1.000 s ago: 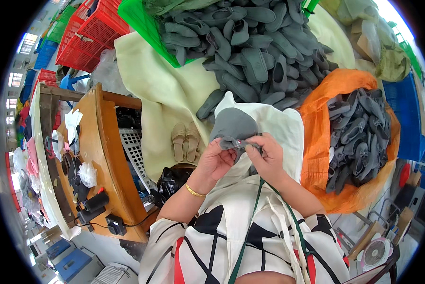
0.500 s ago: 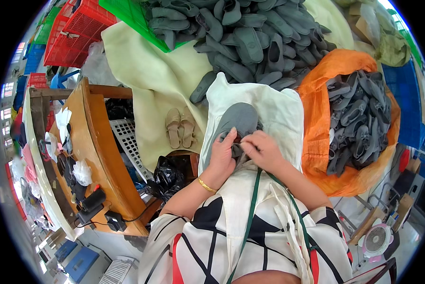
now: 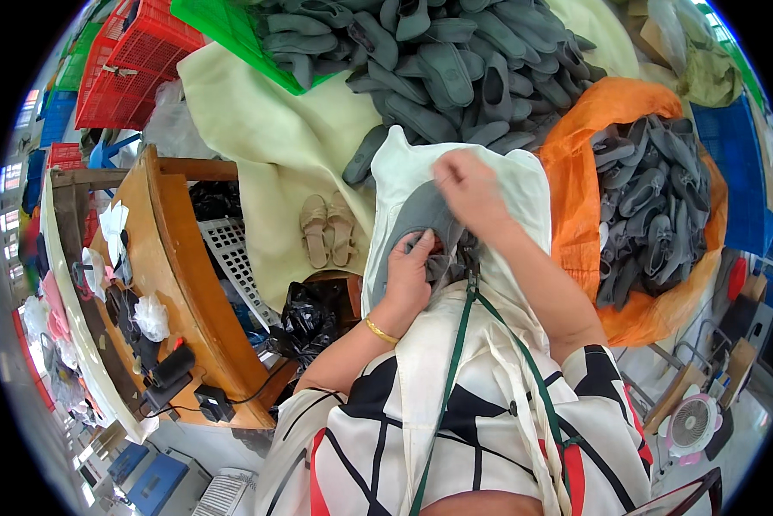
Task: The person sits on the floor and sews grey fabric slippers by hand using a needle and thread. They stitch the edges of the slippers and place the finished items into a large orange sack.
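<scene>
the left hand point(image 3: 408, 273) has a closed grip on a gray shoe point(image 3: 421, 211), its thumb laid over the edge by the opening. the shoe rests on the white cloth point(image 3: 395, 170) across the person's lap. the right hand point(image 3: 471, 191) is blurred beside the toe, fingers curled; i cannot tell whether its grip has anything. more gray shoes point(image 3: 445, 76) lie heaped ahead, and an orange sack point(image 3: 574, 202) full of them stands to the right.

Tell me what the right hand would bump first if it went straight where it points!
The right hand would probably meet the white cloth first; how high it hovers is unclear.
</scene>
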A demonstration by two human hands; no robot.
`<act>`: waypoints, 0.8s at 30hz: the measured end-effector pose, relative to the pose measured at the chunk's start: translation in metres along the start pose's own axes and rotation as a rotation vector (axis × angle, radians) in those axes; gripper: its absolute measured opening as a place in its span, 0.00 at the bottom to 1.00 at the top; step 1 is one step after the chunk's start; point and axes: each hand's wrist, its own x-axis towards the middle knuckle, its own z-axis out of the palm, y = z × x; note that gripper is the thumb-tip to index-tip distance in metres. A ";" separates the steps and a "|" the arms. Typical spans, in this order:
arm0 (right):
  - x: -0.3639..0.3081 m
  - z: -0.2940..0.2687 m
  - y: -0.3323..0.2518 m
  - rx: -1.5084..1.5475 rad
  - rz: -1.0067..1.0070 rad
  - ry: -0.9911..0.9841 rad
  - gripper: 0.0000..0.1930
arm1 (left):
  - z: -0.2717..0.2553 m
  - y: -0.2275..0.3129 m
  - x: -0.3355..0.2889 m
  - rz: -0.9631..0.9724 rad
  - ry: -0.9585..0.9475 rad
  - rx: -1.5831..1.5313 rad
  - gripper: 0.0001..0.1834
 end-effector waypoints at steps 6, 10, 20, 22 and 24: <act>-0.038 -0.076 0.021 0.541 0.481 -0.040 0.11 | 0.007 0.015 -0.002 0.017 0.091 -0.040 0.13; -0.076 -0.084 0.026 0.618 0.627 0.029 0.08 | 0.015 0.015 0.004 0.016 0.169 -0.056 0.14; -0.076 -0.043 -0.016 0.422 0.489 -0.290 0.07 | 0.018 0.006 0.003 0.041 0.162 0.040 0.13; -0.074 -0.038 -0.019 0.292 0.373 -0.277 0.07 | 0.017 0.008 -0.001 0.012 0.148 0.012 0.14; -0.073 -0.036 -0.020 0.231 0.319 -0.273 0.07 | 0.017 0.010 -0.003 -0.017 0.131 -0.006 0.15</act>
